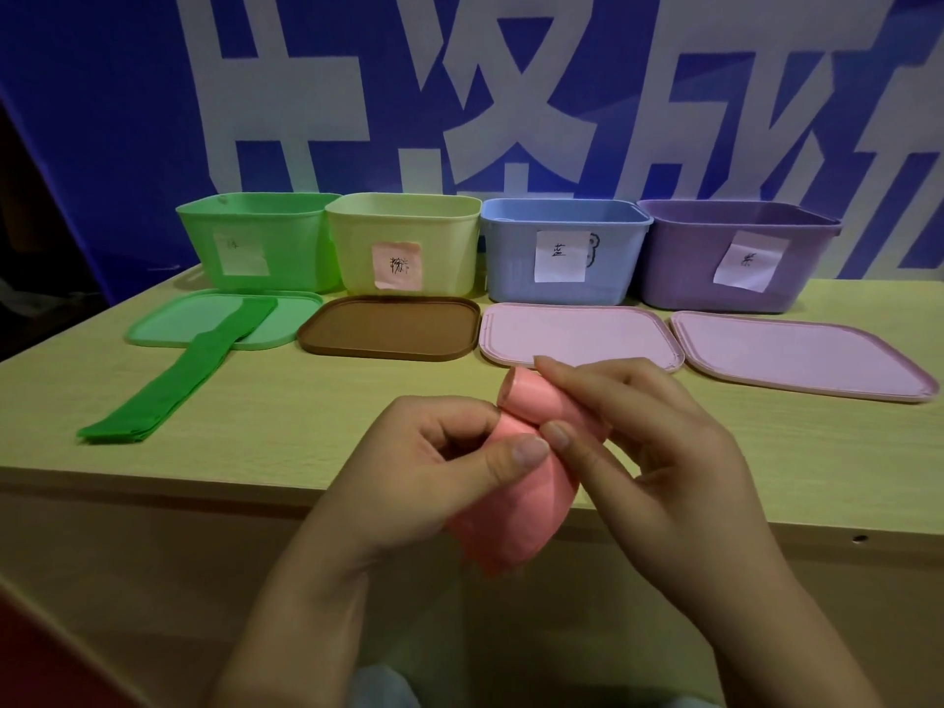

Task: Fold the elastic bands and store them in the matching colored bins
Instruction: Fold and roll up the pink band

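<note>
You are holding pink band (516,482) in both hands above near edge of surface (306,401). Left hand (444,472) pinching lower part, right hand (638,442) gripping rolled top. Band's long way pointing toward 12 o'clock. Yellow bin (403,242) with pink label waiting at 11 o'clock, nearer left hand.

Both forearms come up from the lower edge of the view and meet above the near edge of the surface (153,462). The left hand (434,467) has its fingers curled inward, thumb laid across toward the right, pinching the pink band (511,513) against the index finger. The right hand (649,442) faces it (palm turned left), index finger stretched over the top of the rolled end, thumb pressed beneath, so that its grip closes on the same band. The thumb tips nearly touch.
</note>
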`<move>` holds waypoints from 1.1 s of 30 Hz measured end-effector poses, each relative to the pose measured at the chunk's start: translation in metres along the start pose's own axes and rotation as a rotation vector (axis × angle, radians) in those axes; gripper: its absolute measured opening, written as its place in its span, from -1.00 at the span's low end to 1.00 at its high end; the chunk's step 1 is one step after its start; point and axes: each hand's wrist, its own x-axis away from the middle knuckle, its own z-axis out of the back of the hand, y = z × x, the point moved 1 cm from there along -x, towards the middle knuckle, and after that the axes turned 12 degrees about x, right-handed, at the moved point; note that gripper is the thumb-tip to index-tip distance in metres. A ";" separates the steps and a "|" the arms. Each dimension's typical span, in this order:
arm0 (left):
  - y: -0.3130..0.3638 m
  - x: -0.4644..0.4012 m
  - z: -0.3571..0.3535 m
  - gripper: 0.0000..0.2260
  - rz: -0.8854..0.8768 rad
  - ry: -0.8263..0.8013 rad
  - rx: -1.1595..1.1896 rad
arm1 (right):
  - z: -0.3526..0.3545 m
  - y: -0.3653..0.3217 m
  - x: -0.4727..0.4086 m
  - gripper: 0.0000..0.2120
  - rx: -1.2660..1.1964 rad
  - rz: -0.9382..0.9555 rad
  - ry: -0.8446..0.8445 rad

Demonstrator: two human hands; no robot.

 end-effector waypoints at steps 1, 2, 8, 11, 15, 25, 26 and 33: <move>0.002 0.001 -0.001 -0.84 -0.008 0.003 0.002 | 0.001 -0.001 0.000 -0.63 -0.062 -0.022 -0.023; 0.004 0.001 -0.003 -0.87 -0.019 0.005 0.004 | 0.003 -0.001 0.000 -0.61 -0.138 -0.048 -0.046; 0.006 0.000 -0.006 -0.37 -0.046 0.134 -0.001 | 0.003 -0.003 0.000 -0.62 -0.318 -0.136 -0.106; 0.005 0.000 -0.007 -0.45 -0.004 0.213 -0.006 | 0.003 -0.004 -0.002 -0.61 -0.352 -0.160 -0.135; 0.006 -0.001 -0.005 -0.60 -0.003 0.179 0.000 | 0.008 -0.002 -0.004 -0.69 -0.419 -0.206 -0.213; 0.009 0.001 -0.002 -0.93 0.058 0.012 0.112 | 0.019 -0.008 -0.008 -0.79 -0.473 -0.332 -0.132; 0.008 0.001 -0.001 -0.89 0.076 0.022 0.133 | 0.019 -0.009 -0.009 -0.79 -0.466 -0.331 -0.116; 0.006 -0.001 -0.002 -0.86 0.133 0.065 0.043 | 0.021 -0.013 -0.008 -0.74 -0.459 -0.326 -0.087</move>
